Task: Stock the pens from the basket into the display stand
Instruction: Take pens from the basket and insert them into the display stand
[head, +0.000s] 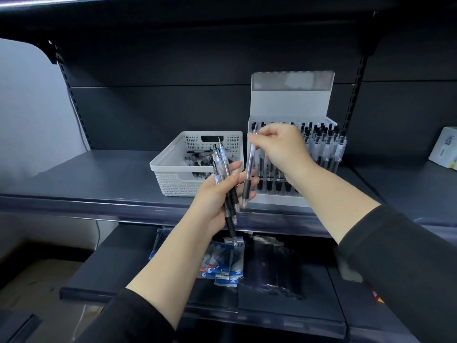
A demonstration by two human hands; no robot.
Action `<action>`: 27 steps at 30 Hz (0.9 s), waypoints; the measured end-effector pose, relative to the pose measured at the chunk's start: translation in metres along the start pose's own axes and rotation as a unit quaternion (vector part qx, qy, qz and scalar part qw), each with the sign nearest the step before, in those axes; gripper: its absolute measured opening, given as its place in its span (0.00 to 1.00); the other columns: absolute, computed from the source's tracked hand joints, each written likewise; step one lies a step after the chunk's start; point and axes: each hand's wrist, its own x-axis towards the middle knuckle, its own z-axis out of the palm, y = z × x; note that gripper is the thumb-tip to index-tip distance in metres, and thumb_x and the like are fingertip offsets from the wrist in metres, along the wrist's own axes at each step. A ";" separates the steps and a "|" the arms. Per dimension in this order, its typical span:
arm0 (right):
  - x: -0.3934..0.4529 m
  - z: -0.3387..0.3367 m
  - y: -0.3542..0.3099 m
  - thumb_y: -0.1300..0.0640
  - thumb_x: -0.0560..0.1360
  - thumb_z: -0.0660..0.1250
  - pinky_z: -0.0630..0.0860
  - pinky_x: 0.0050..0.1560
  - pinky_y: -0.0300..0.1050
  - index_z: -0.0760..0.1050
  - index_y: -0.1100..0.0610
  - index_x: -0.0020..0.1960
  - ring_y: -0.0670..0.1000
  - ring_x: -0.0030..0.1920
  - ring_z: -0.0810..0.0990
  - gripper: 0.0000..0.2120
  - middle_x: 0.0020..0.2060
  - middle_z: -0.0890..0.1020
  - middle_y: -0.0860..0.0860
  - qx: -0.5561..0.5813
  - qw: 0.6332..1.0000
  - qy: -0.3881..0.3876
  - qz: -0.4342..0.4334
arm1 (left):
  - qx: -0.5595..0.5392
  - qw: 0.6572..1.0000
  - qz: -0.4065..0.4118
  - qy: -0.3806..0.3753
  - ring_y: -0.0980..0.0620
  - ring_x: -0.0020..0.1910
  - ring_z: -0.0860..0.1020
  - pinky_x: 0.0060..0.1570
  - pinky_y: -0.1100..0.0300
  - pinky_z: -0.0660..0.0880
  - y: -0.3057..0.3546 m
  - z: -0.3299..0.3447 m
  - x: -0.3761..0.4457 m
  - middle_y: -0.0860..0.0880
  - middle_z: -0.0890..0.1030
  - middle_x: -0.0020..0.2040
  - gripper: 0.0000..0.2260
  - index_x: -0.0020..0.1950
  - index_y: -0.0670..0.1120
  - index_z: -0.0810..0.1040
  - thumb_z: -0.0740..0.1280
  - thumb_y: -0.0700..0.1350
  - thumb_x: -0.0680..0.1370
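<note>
Clear-barrelled black-grip pen (249,169) pinched upright in right hand (279,147) fingers before white tiered display stand (291,105), part-filled with pens, left hand (217,194) fingers grasping bundle of similar pens (226,184), white perforated plastic basket (173,179) just left, dark grey shelf (86,177) beneath.

Clear pens (223,169) upright before white basket (173,169), stand (291,100)

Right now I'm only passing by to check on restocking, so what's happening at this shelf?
A person is moving pens from a white basket into a display stand beside it on the shelf. The left hand grips a small bundle of pens, while the right hand pinches a single pen by its top, in front of the stand. More pens remain in the basket, and the stand's right side already holds many.
</note>
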 end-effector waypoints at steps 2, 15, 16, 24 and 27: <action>0.005 -0.004 -0.001 0.54 0.73 0.69 0.74 0.42 0.41 0.77 0.54 0.39 0.43 0.32 0.74 0.06 0.33 0.79 0.47 0.024 0.999 0.038 0.003 | -0.004 1.000 -0.004 0.013 0.47 0.43 0.84 0.36 0.57 0.81 0.000 -0.004 0.001 0.43 0.84 0.47 0.09 0.59 0.42 0.74 0.60 0.37 0.80; 0.006 -0.003 0.002 0.60 0.71 0.69 0.78 0.39 0.43 0.79 0.59 0.44 0.50 0.33 0.79 0.03 0.31 0.78 0.48 -0.076 0.974 0.160 -0.138 | -0.001 0.996 -0.001 0.086 0.49 0.40 0.84 0.37 0.57 0.82 -0.004 -0.016 0.008 0.43 0.84 0.45 0.06 0.53 0.43 0.75 0.61 0.36 0.80; 0.005 -0.001 0.003 0.60 0.72 0.69 0.78 0.39 0.44 0.79 0.59 0.43 0.50 0.33 0.79 0.03 0.31 0.78 0.48 -0.082 0.974 0.156 -0.141 | -0.002 0.996 -0.001 0.085 0.49 0.40 0.84 0.38 0.57 0.82 -0.004 -0.016 0.007 0.43 0.84 0.45 0.06 0.53 0.43 0.75 0.61 0.36 0.80; 0.005 0.001 -0.004 0.59 0.72 0.68 0.79 0.42 0.48 0.79 0.59 0.44 0.52 0.36 0.81 0.04 0.32 0.79 0.49 -0.108 0.973 0.145 -0.145 | -0.006 0.997 0.002 0.079 0.48 0.43 0.84 0.38 0.57 0.81 -0.005 -0.017 0.007 0.43 0.85 0.46 0.07 0.56 0.43 0.76 0.60 0.36 0.80; 0.005 0.002 -0.004 0.59 0.72 0.68 0.79 0.42 0.48 0.79 0.60 0.44 0.52 0.37 0.81 0.04 0.32 0.79 0.50 -0.110 0.973 0.145 -0.142 | -0.011 0.997 0.002 0.079 0.49 0.43 0.84 0.38 0.57 0.82 -0.003 -0.016 0.007 0.44 0.85 0.45 0.07 0.55 0.43 0.76 0.60 0.36 0.80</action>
